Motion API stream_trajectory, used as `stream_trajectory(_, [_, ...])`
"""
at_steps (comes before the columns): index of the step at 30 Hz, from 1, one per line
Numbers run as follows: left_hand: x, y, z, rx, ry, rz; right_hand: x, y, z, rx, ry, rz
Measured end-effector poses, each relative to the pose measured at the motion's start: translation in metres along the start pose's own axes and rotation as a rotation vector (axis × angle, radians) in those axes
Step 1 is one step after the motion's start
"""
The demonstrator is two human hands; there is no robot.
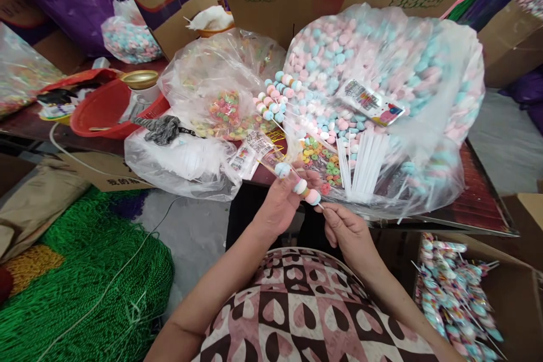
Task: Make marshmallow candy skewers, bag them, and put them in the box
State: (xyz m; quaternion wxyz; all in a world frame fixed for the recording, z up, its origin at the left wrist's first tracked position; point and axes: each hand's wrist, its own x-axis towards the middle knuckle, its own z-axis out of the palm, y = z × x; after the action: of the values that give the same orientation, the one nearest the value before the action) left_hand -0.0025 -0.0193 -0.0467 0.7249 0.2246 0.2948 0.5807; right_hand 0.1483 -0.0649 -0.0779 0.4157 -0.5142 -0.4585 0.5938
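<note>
A marshmallow skewer [313, 197] of pink, white and blue sweets with ring candies between them is held over the table's front edge. My left hand [280, 201] is closed round its upper part, and clear plastic wrap shows at that end. My right hand [345, 225] pinches the bare stick at its lower end. Beyond my hands lie several finished-looking marshmallow skewers [278, 93]. Just right of the skewer are loose ring candies [320, 158] and a bunch of white sticks [368, 164].
A large clear bag of marshmallows [445, 79] fills the table's right side. Printed wrappers [250, 153], a bag of ring candies [224, 107] and a red basket [97, 119] stand left. A carton of wrapped skewers [456, 294] is low right; green string [106, 249] lies low left.
</note>
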Motion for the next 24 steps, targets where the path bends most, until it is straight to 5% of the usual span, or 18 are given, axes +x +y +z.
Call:
stream_trajectory(11, [0.018,0.021,-0.023,-0.149,0.276,0.134,-0.001,0.005,-0.009,-0.023,0.080,0.012])
stream_trajectory(19, [0.017,0.022,-0.018,-0.063,0.242,0.182,-0.005,0.003,-0.010,-0.063,-0.059,0.093])
stream_trajectory(24, [0.012,0.015,-0.011,0.053,0.222,0.199,-0.004,-0.001,-0.009,0.137,-0.189,0.215])
